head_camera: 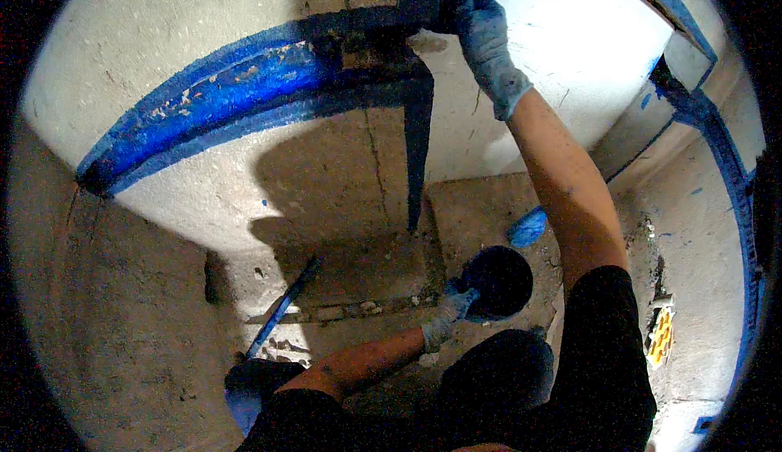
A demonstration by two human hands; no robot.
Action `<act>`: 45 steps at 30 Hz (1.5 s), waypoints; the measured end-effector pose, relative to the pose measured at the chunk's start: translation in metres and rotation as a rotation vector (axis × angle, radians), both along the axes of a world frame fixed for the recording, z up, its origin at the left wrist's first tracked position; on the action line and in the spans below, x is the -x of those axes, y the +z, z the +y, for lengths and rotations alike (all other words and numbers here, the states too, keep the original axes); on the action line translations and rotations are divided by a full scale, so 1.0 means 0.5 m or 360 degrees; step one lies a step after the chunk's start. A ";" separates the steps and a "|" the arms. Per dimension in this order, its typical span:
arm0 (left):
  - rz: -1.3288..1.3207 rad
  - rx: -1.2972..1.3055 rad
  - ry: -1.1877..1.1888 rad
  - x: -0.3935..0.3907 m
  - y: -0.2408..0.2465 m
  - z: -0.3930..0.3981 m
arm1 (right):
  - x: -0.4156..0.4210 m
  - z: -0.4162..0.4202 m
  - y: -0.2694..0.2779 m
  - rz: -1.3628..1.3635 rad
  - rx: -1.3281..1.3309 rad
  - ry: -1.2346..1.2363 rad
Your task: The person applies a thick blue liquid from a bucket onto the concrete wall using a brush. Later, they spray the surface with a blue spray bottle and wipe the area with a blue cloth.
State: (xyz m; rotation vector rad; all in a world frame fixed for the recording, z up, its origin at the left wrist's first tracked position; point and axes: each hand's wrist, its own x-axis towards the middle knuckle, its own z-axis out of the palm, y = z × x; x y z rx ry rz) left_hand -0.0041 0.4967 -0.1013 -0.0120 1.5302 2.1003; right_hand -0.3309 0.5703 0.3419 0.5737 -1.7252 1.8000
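Note:
My right hand (479, 30), in a pale, stained glove, is raised at the top centre with its fingers closed round something dark against the edge of a dark blue painted band (418, 0). What it holds cannot be made out in the shadow. Down near the floor, my left hand (451, 311), also gloved, grips the rim of a round dark container (500, 282). A blue painted ledge (232, 88) curves across the white wall (189, 6) to the left, its paint mottled. A narrow blue strip (416, 165) tapers down below it.
A blue crumpled item (528, 227) lies beside the container. At lower left a blue-stained stick (284, 308) stands slanted by a dark vessel (259, 379). A yellow-and-white object (661, 336) lies at the right, near a wall with a blue painted band (742, 220).

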 end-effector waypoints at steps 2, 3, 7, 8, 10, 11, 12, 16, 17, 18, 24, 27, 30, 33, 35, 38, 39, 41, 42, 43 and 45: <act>-0.0029 0.0010 -0.0018 -0.005 0.003 -0.010 | -0.004 -0.002 -0.003 -0.0146 0.0019 0.0027; -0.0025 0.0009 -0.0035 -0.003 0.007 -0.009 | 0.006 -0.005 0.003 -0.0166 -0.0014 0.0021; -0.0022 -0.0002 -0.0031 -0.003 0.012 -0.007 | 0.050 -0.004 0.010 0.0162 -0.0377 0.0031; -0.0023 -0.0010 -0.0024 -0.003 0.012 -0.009 | 0.048 -0.002 -0.002 0.0241 -0.0370 -0.0165; -0.0020 -0.0018 -0.0002 -0.011 0.017 -0.012 | 0.046 0.010 0.003 0.0190 -0.0453 -0.0083; -0.0019 -0.0015 0.0006 -0.012 0.019 -0.017 | 0.045 0.012 0.002 0.0163 -0.0495 -0.0042; 0.0000 0.0010 -0.0004 -0.008 0.021 -0.023 | 0.047 0.014 -0.002 0.0260 -0.0532 -0.0088; -0.0010 0.0257 -0.0110 -0.011 0.003 -0.031 | 0.064 -0.033 -0.011 0.0171 -0.0282 0.0059; -0.0030 0.0130 0.0047 -0.010 -0.008 -0.037 | 0.056 -0.040 -0.009 0.0167 -0.0237 -0.0028; -0.0057 -0.0026 0.0185 -0.008 0.014 -0.022 | 0.048 -0.033 -0.013 0.0152 -0.0222 -0.0130; -0.0447 -0.0021 -0.0027 0.005 0.067 -0.033 | 0.032 -0.037 -0.027 -0.0016 -0.0172 0.0021; -0.0472 -0.0106 0.0113 -0.002 0.064 -0.028 | 0.030 -0.043 -0.037 0.0300 -0.0554 -0.0380; -0.0395 -0.0045 0.0186 -0.013 0.031 -0.025 | 0.045 -0.039 -0.060 0.0083 -0.0201 -0.0057; -0.0289 0.0155 0.0104 -0.011 0.012 -0.031 | 0.077 -0.040 -0.084 0.0124 -0.0230 -0.0006; -0.0246 0.0183 0.0048 -0.005 0.020 -0.033 | 0.089 -0.031 -0.096 0.0652 -0.0760 -0.0393; -0.0198 0.0117 0.0032 -0.002 0.060 -0.046 | 0.056 -0.036 -0.099 0.0547 -0.0671 -0.0361; -0.0130 0.0133 0.0060 -0.007 0.050 -0.049 | 0.046 -0.046 -0.096 0.0341 -0.0481 -0.0178; -0.0070 0.0096 0.0098 -0.014 0.028 -0.051 | 0.030 -0.068 -0.088 -0.0075 -0.0099 0.0183; -0.0076 0.0042 0.0097 -0.014 0.030 -0.050 | 0.029 -0.061 -0.082 -0.0012 -0.0365 0.0000; -0.0083 -0.0012 0.0097 -0.013 0.032 -0.050 | 0.028 -0.050 -0.075 0.0051 -0.0630 -0.0182; -0.0088 -0.0124 0.0093 -0.007 0.034 -0.047 | 0.029 -0.042 -0.081 0.0153 -0.0817 -0.0346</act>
